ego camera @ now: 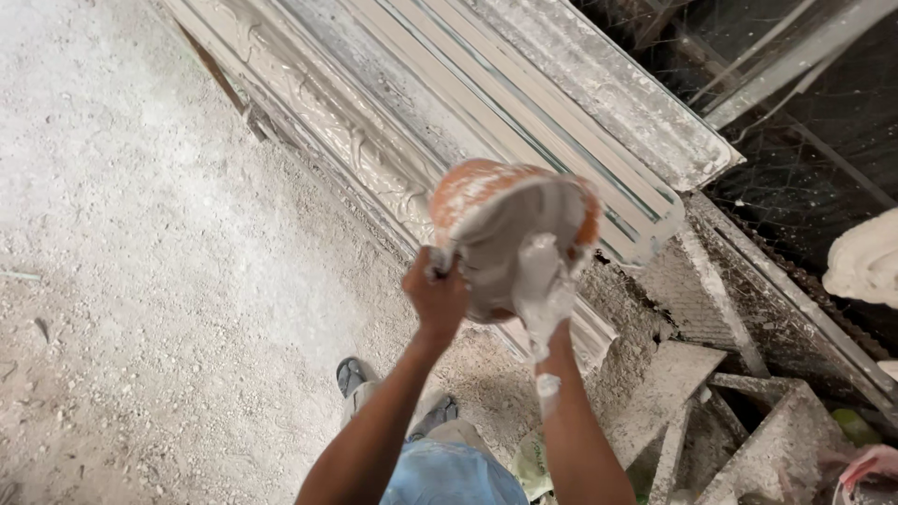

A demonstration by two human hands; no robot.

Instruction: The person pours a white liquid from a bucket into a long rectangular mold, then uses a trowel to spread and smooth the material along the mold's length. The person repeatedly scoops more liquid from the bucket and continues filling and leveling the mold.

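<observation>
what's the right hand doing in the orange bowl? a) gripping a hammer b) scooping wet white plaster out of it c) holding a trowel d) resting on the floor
b: the right hand, coated in white plaster, reaches bare into the tilted orange bowl, with no tool visible in it, while the left hand grips the bowl's rim above the long plaster mould.

Long plaster-caked cornice moulds (524, 131) lie slanted over a dusty gravel floor (140, 234); a white plaster lump (865, 262) sits right.
</observation>
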